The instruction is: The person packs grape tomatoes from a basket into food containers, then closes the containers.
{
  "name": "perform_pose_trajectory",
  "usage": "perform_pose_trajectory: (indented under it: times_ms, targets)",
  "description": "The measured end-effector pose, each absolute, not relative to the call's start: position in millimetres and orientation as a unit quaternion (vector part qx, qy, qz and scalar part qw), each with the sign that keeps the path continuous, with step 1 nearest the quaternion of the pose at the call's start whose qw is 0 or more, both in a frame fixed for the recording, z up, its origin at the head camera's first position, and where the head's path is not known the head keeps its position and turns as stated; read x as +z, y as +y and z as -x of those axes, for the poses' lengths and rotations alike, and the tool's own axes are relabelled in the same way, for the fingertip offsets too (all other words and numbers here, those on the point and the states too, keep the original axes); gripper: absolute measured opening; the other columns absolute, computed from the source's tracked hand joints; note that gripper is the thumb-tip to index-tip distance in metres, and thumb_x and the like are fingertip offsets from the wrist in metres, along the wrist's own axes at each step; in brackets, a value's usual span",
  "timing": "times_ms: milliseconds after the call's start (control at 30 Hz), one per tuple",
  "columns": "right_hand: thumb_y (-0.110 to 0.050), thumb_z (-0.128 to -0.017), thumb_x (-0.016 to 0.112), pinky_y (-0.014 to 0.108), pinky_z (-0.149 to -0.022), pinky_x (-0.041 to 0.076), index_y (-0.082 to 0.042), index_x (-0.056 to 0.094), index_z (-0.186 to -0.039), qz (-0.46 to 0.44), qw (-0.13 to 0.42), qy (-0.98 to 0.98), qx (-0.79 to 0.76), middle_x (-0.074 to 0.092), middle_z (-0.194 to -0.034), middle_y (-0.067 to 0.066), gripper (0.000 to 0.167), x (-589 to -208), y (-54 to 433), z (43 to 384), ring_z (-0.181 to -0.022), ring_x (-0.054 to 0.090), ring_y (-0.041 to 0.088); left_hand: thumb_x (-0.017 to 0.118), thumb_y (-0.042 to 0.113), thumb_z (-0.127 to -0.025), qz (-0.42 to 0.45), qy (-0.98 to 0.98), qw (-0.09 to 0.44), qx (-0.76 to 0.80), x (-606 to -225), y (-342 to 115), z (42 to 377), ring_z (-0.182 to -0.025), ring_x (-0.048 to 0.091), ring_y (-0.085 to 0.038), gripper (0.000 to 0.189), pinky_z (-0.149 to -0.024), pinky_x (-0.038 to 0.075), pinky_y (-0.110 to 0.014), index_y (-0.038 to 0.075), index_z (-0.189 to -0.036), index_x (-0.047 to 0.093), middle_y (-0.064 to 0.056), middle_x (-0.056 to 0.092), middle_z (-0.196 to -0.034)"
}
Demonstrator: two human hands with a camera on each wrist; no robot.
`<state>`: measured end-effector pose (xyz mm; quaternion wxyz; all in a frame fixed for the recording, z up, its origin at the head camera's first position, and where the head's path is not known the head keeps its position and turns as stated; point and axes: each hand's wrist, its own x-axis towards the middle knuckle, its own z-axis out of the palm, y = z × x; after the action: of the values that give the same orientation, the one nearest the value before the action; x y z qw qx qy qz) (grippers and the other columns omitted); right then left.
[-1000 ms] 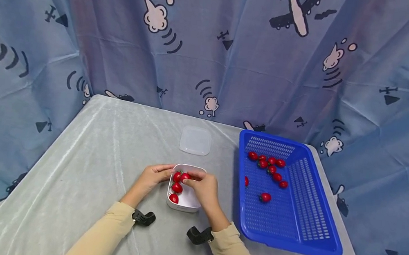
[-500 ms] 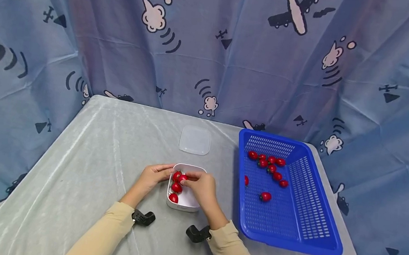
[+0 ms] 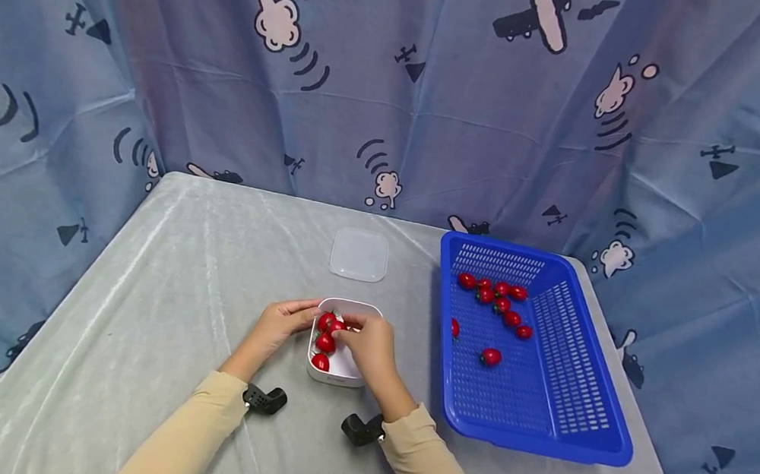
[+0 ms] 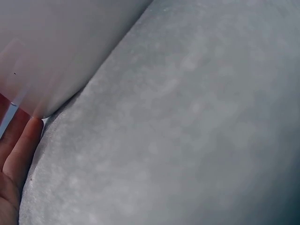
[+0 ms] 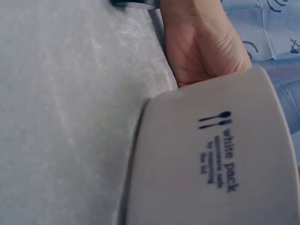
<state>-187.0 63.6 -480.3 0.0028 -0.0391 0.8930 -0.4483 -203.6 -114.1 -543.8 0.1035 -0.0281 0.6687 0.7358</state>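
In the head view, a small white plastic box (image 3: 349, 364) stands mid-table with red cherry tomatoes along its left side. My left hand (image 3: 276, 330) holds the box's back left corner, thumb at the rim. The left wrist view shows that hand's fingers (image 4: 28, 145) lying along the outside wall. Over the box, my right hand (image 3: 373, 345) pinches a cherry tomato (image 3: 338, 326) between thumb and fingers, beside another cherry tomato (image 3: 326, 321). Two more lie nearer me. In the right wrist view, the printed box wall (image 5: 197, 150) hides the fingertips.
A blue plastic basket (image 3: 532, 441) stands at the right with several cherry tomatoes (image 3: 501, 305) in it. Behind the box a clear lid (image 3: 360, 255) lies flat on the grey cloth-covered table (image 3: 137, 336). A patterned blue curtain (image 3: 337, 111) hangs at the back.
The right hand has shifted slightly left inside the box with its cherry tomato, closer to the row. The left hand keeps its place at the corner. The head view has tilted slightly.
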Motion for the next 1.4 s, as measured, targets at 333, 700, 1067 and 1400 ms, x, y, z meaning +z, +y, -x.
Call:
perform_pose_trajectory:
  times_ms: [333, 700, 1067, 1400]
  targets:
    - [-0.002, -0.079, 0.079, 0.032, -0.078, 0.062, 0.005, 0.076, -0.101, -0.008, 0.009, 0.832, -0.555, 0.076, -0.095, 0.020, 0.023, -475, 74, 188, -0.090, 0.075, 0.029, 0.068, 0.017, -0.095, 0.029, 0.667, 0.103, 0.738, -545, -113, 203, -0.097, 0.068, 0.001, 0.042, -0.090, 0.056, -0.018, -0.004, -0.130, 0.062, -0.018, 0.066, -0.130]
    - [-0.007, -0.082, 0.080, 0.021, -0.085, 0.059, 0.001, 0.075, -0.110, -0.053, 0.005, 0.780, -0.624, 0.075, -0.109, 0.017, 0.029, -405, 116, 187, -0.092, 0.073, 0.009, 0.068, 0.016, -0.095, 0.029, 0.660, 0.102, 0.744, -544, -112, 203, -0.096, 0.068, 0.002, 0.042, -0.090, 0.056, -0.018, -0.005, -0.130, 0.061, -0.019, 0.065, -0.130]
    - [-0.018, -0.088, 0.077, 0.012, -0.088, 0.054, -0.001, 0.071, -0.120, -0.069, -0.037, 0.797, -0.598, 0.077, -0.101, -0.009, 0.037, -372, 185, 199, -0.090, 0.071, -0.002, 0.068, 0.014, -0.094, 0.038, 0.656, 0.103, 0.747, -544, -112, 202, -0.093, 0.068, 0.003, 0.042, -0.088, 0.057, -0.018, -0.006, -0.131, 0.061, -0.012, 0.069, -0.125]
    - [-0.028, -0.088, 0.076, 0.014, -0.086, 0.055, -0.006, 0.066, -0.130, -0.168, -0.038, 0.818, -0.549, 0.069, -0.096, -0.022, 0.048, -388, 247, 224, -0.084, 0.064, -0.009, 0.068, 0.015, -0.094, 0.042, 0.658, 0.101, 0.745, -545, -112, 203, -0.092, 0.068, 0.002, 0.041, -0.087, 0.056, -0.017, -0.005, -0.129, 0.062, -0.009, 0.072, -0.121]
